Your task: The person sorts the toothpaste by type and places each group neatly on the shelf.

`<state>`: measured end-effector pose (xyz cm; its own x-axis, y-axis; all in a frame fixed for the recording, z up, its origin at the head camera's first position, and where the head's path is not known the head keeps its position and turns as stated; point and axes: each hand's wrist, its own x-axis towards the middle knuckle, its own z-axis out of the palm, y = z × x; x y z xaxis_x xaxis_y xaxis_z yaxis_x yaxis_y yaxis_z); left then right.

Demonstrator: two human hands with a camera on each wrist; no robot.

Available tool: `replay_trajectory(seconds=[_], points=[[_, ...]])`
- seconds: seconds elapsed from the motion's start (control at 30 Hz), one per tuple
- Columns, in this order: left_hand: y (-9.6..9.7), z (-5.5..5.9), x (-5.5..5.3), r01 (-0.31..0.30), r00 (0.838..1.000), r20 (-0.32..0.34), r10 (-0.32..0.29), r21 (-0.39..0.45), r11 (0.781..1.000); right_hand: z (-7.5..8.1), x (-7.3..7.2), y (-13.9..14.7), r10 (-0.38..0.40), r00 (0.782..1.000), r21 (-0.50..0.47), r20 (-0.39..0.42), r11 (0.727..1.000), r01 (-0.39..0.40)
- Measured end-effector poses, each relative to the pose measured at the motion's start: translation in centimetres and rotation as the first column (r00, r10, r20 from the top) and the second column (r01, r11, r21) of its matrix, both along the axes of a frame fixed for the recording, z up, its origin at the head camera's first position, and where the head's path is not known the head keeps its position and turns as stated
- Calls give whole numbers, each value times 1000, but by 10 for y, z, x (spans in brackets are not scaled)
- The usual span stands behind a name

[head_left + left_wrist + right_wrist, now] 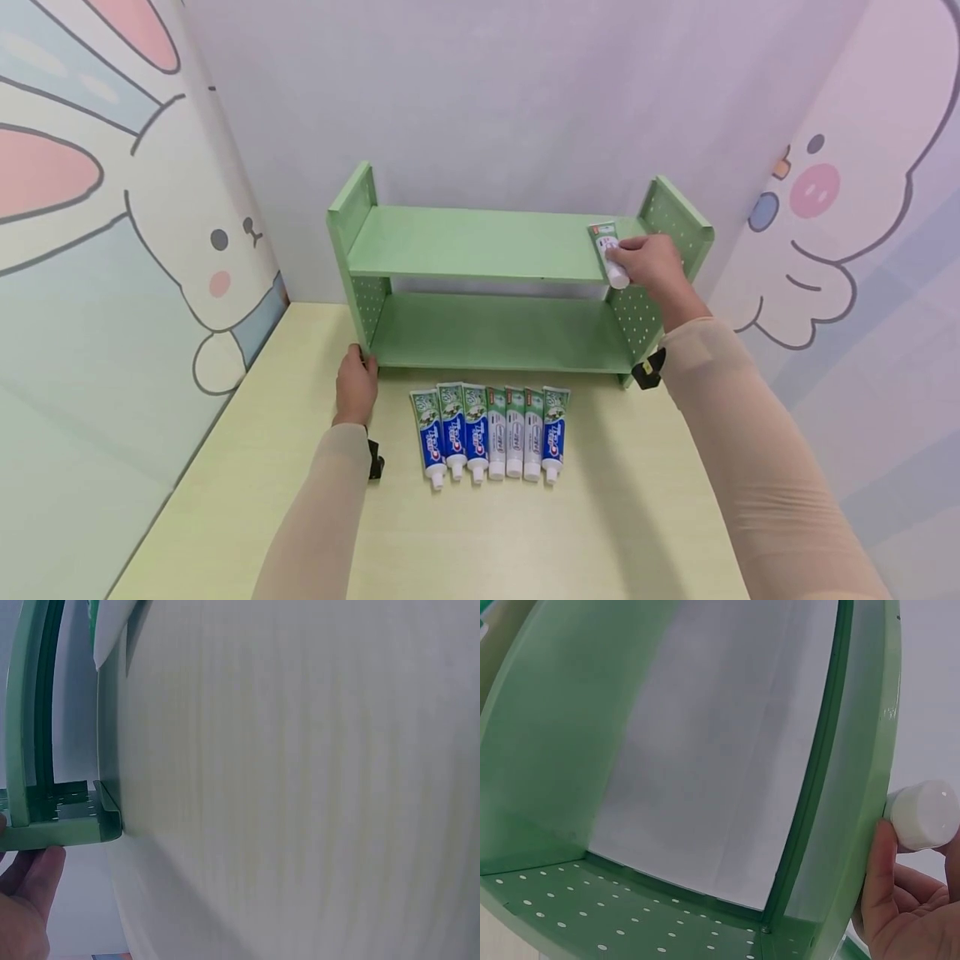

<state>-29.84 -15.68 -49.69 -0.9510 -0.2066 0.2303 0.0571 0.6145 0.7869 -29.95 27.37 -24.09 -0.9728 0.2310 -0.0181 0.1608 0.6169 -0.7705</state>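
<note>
My right hand [651, 260] grips a white-and-green toothpaste tube [602, 239] at the right end of the upper shelf board. Its white cap [926, 816] points toward me over the board's front edge. Low on the left, my left hand [355, 387] holds the front of the green shelf's side panel [60, 832], with fingers on its outer face. In front of the green shelf [480, 242], toothpaste tubes lie side by side on the table: three blue-and-green ones [453, 429] at left, three white-and-green ones [514, 433] in the middle, and another blue-and-green one [553, 433] at right.
The two-tier shelf stands on a pale wood-grain table [480, 542] by the rear wall, with perforated side panels. Its lower board [502, 333] sits just above the tabletop. Cartoon-printed walls [172, 275] flank the table, and both wrists wear small black devices [649, 369].
</note>
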Motion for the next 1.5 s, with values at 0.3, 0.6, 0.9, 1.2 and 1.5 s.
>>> replay_trajectory(seconds=[0.3, 0.6, 0.9, 1.2, 1.5], points=[[-2, -1, -3, 13, 1000, 3, -13, 10, 1000, 0, -1, -2, -5, 1000, 44, -4, 999, 5], [-2, -3, -4, 11, 1000, -5, -11, -8, 1000, 1, 0, -4, -21, 1000, 76, 12, 997, 20], [0, 0, -3, 27, 999, 28, -27, 4, 1000, 0, 3, -3, -25, 1000, 114, -6, 993, 25], [2, -1, -2, 35, 999, 34, -35, 3, 999, -1, 7, 0, -30, 999, 134, -26, 990, 34], [1, -4, -5, 28, 1000, 10, -28, -5, 1000, 5, 13, 3, -19, 998, 65, -56, 998, 23]])
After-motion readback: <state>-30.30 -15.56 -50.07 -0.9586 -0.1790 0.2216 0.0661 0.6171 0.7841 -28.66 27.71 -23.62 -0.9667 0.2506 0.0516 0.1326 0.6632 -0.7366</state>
